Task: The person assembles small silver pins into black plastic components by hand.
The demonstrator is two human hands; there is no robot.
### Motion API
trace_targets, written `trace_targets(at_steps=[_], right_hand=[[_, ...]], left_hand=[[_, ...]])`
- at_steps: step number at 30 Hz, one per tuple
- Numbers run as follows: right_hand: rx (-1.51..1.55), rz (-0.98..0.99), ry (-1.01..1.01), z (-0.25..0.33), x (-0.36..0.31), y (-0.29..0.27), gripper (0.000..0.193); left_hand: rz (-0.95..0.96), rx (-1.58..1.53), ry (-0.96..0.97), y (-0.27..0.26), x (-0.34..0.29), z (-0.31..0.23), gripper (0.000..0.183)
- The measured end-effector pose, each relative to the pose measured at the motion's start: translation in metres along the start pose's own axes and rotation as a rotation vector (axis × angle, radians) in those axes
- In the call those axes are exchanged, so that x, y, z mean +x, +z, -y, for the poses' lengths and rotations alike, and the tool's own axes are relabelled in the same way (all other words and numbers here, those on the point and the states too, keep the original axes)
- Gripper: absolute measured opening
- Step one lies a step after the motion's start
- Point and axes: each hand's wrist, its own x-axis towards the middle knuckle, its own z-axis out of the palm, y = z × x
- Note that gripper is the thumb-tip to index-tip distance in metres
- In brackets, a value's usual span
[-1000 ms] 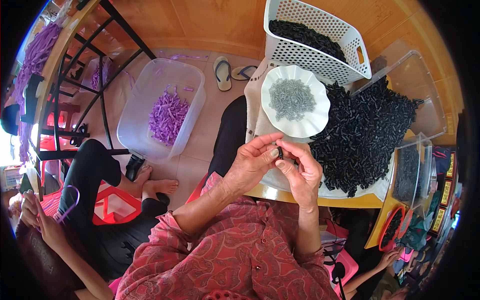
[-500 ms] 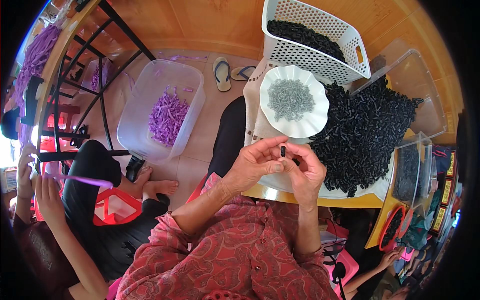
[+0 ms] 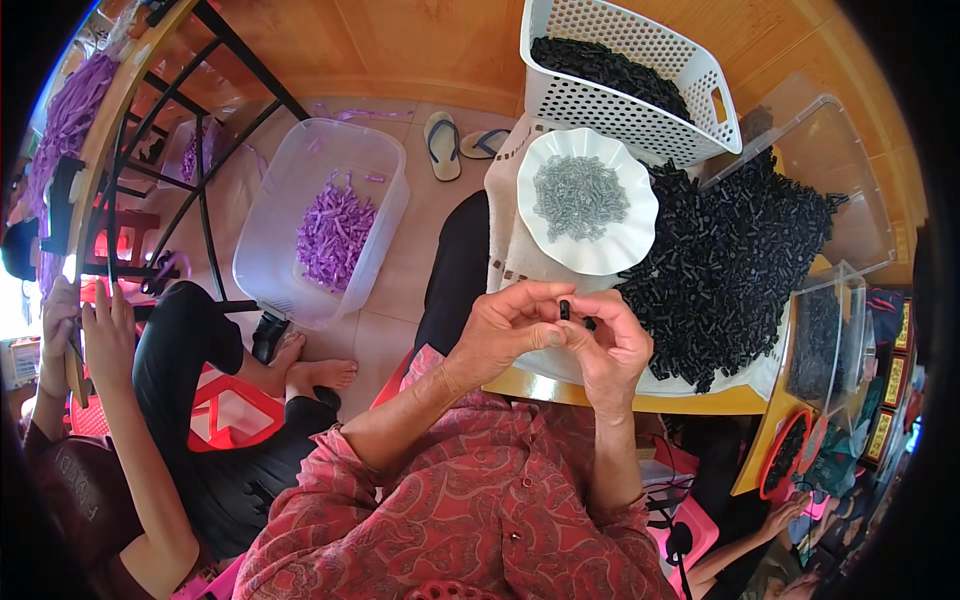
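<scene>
My left hand (image 3: 507, 330) and my right hand (image 3: 612, 345) meet over the near edge of the table, fingertips close together. Pinched between them is a small black cylindrical piece (image 3: 565, 310), held upright. A second dark piece (image 3: 590, 323) shows partly among the curled fingers of my right hand; the rest of it is hidden. Just beyond my hands stands a white dish with a wavy rim (image 3: 535, 225), holding many small clear pieces (image 3: 582, 198). To the right spreads a large heap of black cylindrical pieces (image 3: 720, 280) on a light cloth (image 3: 507, 215).
A white perforated basket (image 3: 630, 120) with black pieces stands at the back. Clear boxes (image 3: 850, 190) border the heap on the right. On the floor at left sits a clear tub (image 3: 260, 230) with purple ribbon pieces (image 3: 335, 235). A co-worker's hands (image 3: 105, 330) are beside a black-framed table (image 3: 205, 150).
My hands stay nearly in place, and the second dark piece in my right hand shows more plainly. At left, the co-worker's hand has risen and the purple ribbon strip has left its earlier place.
</scene>
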Motion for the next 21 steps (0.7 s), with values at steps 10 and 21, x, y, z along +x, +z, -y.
trace_targets(at_steps=[10,21], right_hand=[[-0.041,0.009,0.008,0.006,0.000,0.001,0.029],[-0.077,0.049,-0.015,0.008,0.001,0.001,0.039]], left_hand=[[0.071,-0.126,0.037,0.002,0.003,-0.002,0.058],[-0.025,-0.275,-0.038,0.007,0.007,-0.004,0.038]])
